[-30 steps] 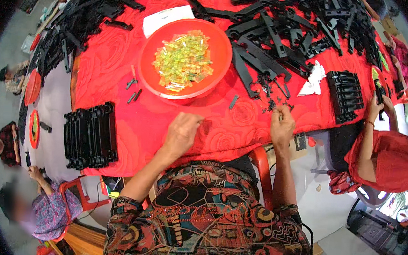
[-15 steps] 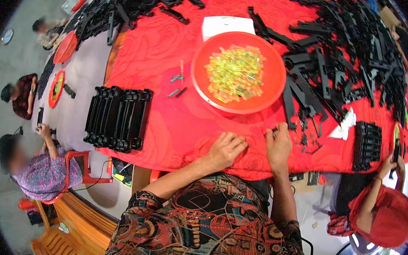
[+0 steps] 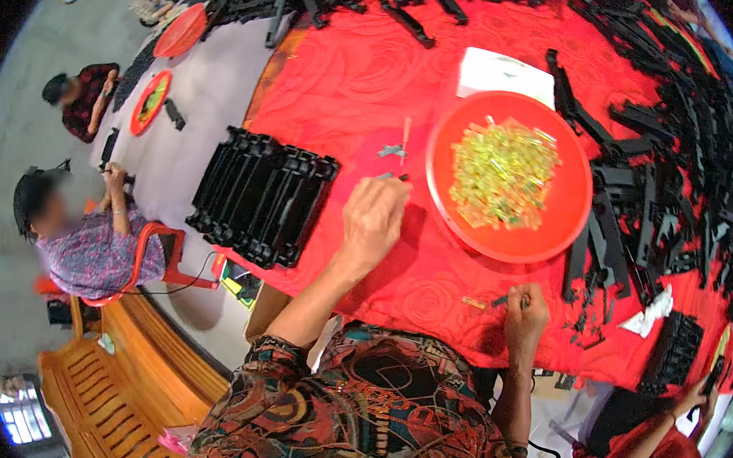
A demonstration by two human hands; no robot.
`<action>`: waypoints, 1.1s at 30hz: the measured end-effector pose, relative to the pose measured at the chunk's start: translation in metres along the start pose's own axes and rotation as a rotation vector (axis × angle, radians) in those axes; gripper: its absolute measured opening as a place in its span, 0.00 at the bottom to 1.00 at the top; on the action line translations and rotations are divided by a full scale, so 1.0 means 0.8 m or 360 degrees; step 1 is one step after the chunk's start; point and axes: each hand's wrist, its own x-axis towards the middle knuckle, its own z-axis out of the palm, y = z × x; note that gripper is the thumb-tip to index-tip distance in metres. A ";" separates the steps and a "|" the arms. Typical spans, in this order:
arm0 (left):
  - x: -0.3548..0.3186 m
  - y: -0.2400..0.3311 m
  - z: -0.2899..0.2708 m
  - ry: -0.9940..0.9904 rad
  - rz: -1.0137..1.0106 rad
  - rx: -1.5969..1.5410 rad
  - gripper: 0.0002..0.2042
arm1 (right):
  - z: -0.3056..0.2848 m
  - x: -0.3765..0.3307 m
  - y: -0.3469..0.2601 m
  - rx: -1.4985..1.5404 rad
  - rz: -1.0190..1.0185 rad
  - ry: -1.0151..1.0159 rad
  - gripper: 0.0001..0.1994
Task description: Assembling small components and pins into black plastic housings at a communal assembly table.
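Right of centre, the right hand [image 3: 528,316] pinches a small dark piece [image 3: 500,301]; mid-frame, the left hand [image 3: 372,221] curls, grip unclear.

The left hand [image 3: 374,217] is near small grey pieces [image 3: 389,152] while the right hand [image 3: 527,315] holds a small dark part [image 3: 500,301].

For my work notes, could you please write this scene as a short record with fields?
Left hand: near small grey pieces; grip unclear
Right hand: fingers pinching small dark piece
Red bowl: holds yellowish pieces
Behind bowl: white box
Left side: stacked black parts
Right side: heaped black parts, crumpled white tissue
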 end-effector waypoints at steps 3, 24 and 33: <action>-0.010 -0.045 -0.009 -0.0068 -0.0248 0.0265 0.08 | 0.006 -0.001 0.000 -0.0161 -0.0081 0.0075 0.07; -0.031 -0.069 -0.016 -0.0521 -0.0201 0.0533 0.07 | 0.008 -0.002 -0.013 0.0064 -0.0006 0.0060 0.05; -0.036 -0.014 -0.016 -0.0402 -0.0189 0.0615 0.13 | 0.042 -0.004 -0.044 0.0735 0.0264 -0.0395 0.09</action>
